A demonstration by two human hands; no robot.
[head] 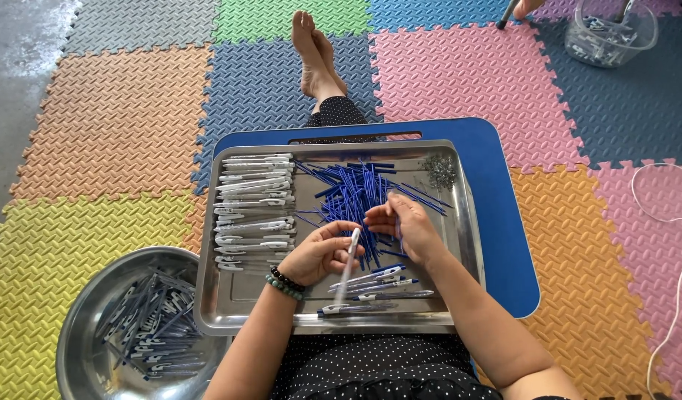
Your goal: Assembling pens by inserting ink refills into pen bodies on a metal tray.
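My left hand grips a white pen barrel, held upright and slightly tilted over a metal tray. My right hand pinches a thin blue refill just right of the barrel, over a heap of blue refills. White pen barrels lie stacked along the tray's left side. A few assembled pens rest near the tray's front edge. A small pile of metal springs sits in the far right corner.
The tray rests on a blue lap board over my legs. A round metal bowl with several finished pens stands at front left. A clear plastic tub and another person's hand are far right; white cord trails at right.
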